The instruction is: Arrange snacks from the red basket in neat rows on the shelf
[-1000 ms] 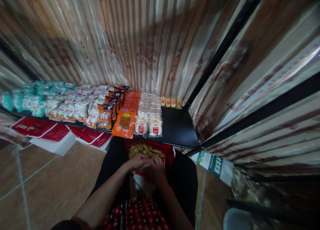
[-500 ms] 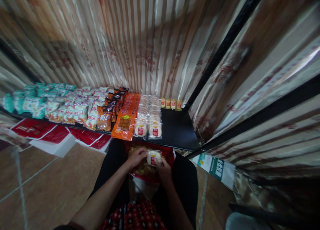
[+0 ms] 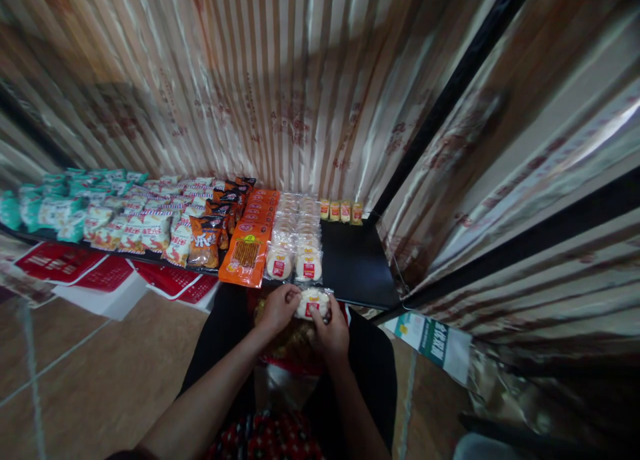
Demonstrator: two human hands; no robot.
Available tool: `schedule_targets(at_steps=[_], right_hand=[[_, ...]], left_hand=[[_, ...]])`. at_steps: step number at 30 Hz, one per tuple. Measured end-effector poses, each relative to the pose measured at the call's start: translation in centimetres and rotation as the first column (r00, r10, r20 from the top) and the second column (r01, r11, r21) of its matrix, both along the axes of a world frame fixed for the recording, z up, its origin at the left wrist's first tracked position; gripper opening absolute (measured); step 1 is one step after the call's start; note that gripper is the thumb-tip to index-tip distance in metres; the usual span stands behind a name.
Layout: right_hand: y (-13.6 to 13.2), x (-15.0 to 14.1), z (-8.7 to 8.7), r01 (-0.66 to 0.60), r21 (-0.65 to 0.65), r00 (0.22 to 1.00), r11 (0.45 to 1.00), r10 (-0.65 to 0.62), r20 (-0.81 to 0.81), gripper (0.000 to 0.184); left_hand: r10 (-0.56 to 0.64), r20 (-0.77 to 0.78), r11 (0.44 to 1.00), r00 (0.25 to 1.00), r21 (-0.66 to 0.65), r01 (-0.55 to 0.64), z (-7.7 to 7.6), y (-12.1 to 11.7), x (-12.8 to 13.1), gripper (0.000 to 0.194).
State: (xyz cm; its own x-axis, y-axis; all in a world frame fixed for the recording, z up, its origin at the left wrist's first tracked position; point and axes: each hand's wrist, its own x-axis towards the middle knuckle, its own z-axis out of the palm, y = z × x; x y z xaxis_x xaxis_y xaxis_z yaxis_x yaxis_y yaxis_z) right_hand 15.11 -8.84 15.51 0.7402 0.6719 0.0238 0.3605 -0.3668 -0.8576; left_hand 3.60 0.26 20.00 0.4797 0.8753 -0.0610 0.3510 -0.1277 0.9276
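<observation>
Between my two hands is a clear packet of white rice crackers (image 3: 313, 304) with a red label, held just off the shelf's front edge. My left hand (image 3: 279, 311) pinches its left end. My right hand (image 3: 332, 327) grips the right side, thumb on the label. Under my hands, in my lap, sits an open bag of gold-wrapped snacks (image 3: 287, 343), partly hidden. Beyond, on the black shelf (image 3: 357, 263), two rows of similar cracker packets (image 3: 309, 263) lie beside orange packs of stick snacks (image 3: 247, 252). Several small yellow packets (image 3: 345, 211) stand in a line at the back right.
Orange-and-black snack bags (image 3: 205, 240), white snack bags (image 3: 156, 230) and teal snack bags (image 3: 70, 213) fill the shelf's left. Behind it hangs a striped curtain (image 3: 290, 80). A black post (image 3: 445, 107) rises at the right. Red-and-white printed bags (image 3: 175, 280) hang below the shelf.
Both hands have raised the cracker packet out from over the bag in my lap, forward towards the shelf edge. The packet now shows more fully, and the view has shifted slightly.
</observation>
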Motion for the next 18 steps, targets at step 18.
schedule_targets(at_steps=[18], right_hand=[[4.6,2.6,1.8,-0.038,0.116,0.994,0.992,0.025,0.110,0.045]], left_hand=[[0.042,-0.005,0.983,0.999,0.181,-0.041,0.1,1.2,1.3,0.032]])
